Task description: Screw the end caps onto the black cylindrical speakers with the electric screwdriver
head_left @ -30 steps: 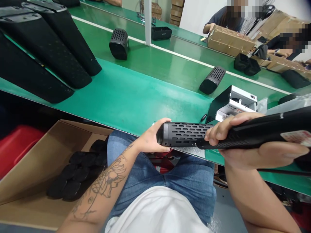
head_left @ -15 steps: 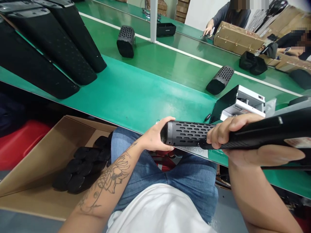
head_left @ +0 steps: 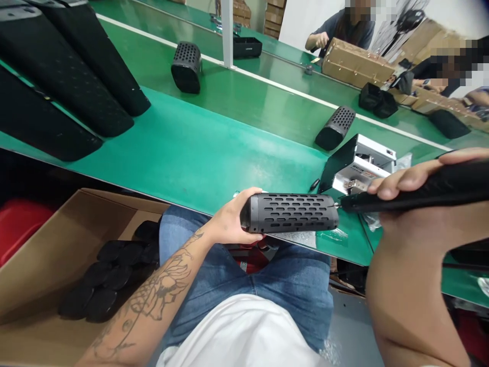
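Note:
My left hand (head_left: 234, 219) is closed around the near-left end of a dark grey slotted housing (head_left: 294, 211), which lies sideways over the table's front edge. The fingers cup its smooth black end. In my right hand (head_left: 405, 181) is a black electric screwdriver (head_left: 454, 186), held level with its bit pointing left. The bit tip meets the rim of the housing's right end; whether a screw is on it is too small to tell. Behind the screwdriver stands a black-and-white screw feeder (head_left: 357, 165).
Tall black housings (head_left: 80, 66) stand at the left on the green table (head_left: 214, 153). Two slotted housings (head_left: 186, 66) (head_left: 336, 127) sit farther back. A cardboard box (head_left: 34, 275) of black parts is beside my left leg. Co-workers (head_left: 344, 30) work across the table.
The screwdriver has drawn back to the right, and its bit now points at the housing's end, which is uncovered. My left hand keeps its grip on the housing. The view has shifted a little.

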`<state>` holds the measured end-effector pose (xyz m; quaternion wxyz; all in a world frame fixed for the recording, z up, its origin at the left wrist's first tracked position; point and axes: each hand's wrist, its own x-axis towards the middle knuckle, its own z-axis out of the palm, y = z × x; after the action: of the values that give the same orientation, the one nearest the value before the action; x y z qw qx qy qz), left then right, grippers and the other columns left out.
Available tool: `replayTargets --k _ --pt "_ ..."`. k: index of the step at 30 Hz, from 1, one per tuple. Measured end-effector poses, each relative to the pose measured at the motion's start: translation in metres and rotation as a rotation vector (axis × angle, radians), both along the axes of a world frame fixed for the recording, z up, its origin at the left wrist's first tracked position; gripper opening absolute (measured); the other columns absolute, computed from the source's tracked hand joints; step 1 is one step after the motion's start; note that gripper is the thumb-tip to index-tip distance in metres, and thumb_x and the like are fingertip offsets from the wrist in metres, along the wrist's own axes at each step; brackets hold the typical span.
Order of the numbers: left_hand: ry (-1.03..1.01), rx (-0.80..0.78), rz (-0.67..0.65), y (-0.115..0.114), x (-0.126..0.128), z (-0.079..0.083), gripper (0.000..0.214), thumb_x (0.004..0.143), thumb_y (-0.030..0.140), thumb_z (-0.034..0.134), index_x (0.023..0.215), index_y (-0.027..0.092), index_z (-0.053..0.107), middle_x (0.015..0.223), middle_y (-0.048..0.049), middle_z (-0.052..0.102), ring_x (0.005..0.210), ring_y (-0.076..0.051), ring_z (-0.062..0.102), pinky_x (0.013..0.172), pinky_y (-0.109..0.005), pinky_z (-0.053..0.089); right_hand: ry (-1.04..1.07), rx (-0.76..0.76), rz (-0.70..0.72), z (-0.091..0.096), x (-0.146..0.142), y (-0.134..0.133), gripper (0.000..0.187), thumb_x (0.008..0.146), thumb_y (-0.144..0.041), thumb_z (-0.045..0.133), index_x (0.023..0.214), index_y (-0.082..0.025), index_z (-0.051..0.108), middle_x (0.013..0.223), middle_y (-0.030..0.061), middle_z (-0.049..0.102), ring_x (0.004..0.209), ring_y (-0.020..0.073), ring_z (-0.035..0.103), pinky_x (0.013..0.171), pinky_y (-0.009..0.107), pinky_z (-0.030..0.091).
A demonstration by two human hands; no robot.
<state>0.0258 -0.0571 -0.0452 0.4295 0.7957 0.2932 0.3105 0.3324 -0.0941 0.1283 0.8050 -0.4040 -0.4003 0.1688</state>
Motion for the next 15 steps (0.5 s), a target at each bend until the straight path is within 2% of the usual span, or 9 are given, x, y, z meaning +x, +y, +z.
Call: replayTargets --k 1,3,5,8,11,15 --pt "0.000 0.002 -0.005 0.000 0.000 0.000 0.108 0.070 0.035 0.094 0.162 0.031 0.037 0.160 -0.0107 0.057 0.141 -0.035 0.063 0.123 -0.048 0.051 -0.044 0.016 -0.119 -0.002 0.016 0.009 0.069 0.090 -0.087 0.049 0.070 -0.024 0.069 0.047 0.0003 0.050 0.036 0.0228 0.053 0.032 0.037 0.046" --pt "0.015 0.000 -0.008 0.001 0.001 0.002 0.107 0.071 0.035 0.093 0.162 0.031 0.037 0.160 -0.0106 0.056 0.142 -0.034 0.063 0.123 -0.048 0.051 -0.110 0.044 -0.352 -0.009 0.045 0.025 0.057 0.090 -0.077 0.057 0.070 -0.024 0.062 0.047 -0.0029 0.044 0.038 0.0228 0.054 0.033 0.038 0.048" --pt "0.041 -0.007 -0.004 0.001 0.003 0.004 0.106 0.071 0.035 0.092 0.161 0.031 0.037 0.161 -0.0106 0.055 0.143 -0.034 0.062 0.123 -0.048 0.051 -0.225 0.070 -0.480 -0.021 0.065 0.034 0.055 0.087 -0.077 0.064 0.074 -0.024 0.059 0.050 -0.0058 0.043 0.040 0.0203 0.055 0.036 0.037 0.051" --pt "0.068 -0.022 0.005 0.000 0.005 0.006 0.107 0.070 0.034 0.093 0.162 0.031 0.037 0.161 -0.0103 0.055 0.142 -0.034 0.063 0.123 -0.047 0.051 -0.346 0.064 -0.444 -0.043 0.078 0.038 0.062 0.091 -0.084 0.059 0.082 -0.023 0.059 0.051 -0.0063 0.046 0.039 0.0178 0.052 0.038 0.034 0.050" --pt "0.078 -0.025 0.015 -0.001 0.005 0.005 0.109 0.070 0.035 0.094 0.162 0.032 0.036 0.160 -0.0090 0.056 0.140 -0.033 0.064 0.121 -0.044 0.053 -0.314 0.006 -0.359 -0.056 0.077 0.033 0.066 0.090 -0.088 0.059 0.079 -0.022 0.059 0.048 -0.0037 0.048 0.037 0.0194 0.052 0.036 0.035 0.048" --pt "0.089 -0.036 0.026 0.000 0.004 0.002 0.111 0.070 0.039 0.094 0.164 0.032 0.035 0.159 -0.0093 0.058 0.139 -0.033 0.065 0.120 -0.044 0.054 -0.232 -0.021 -0.400 -0.049 0.071 0.023 0.067 0.085 -0.089 0.062 0.077 -0.022 0.061 0.048 -0.0045 0.047 0.037 0.0195 0.052 0.034 0.034 0.046"
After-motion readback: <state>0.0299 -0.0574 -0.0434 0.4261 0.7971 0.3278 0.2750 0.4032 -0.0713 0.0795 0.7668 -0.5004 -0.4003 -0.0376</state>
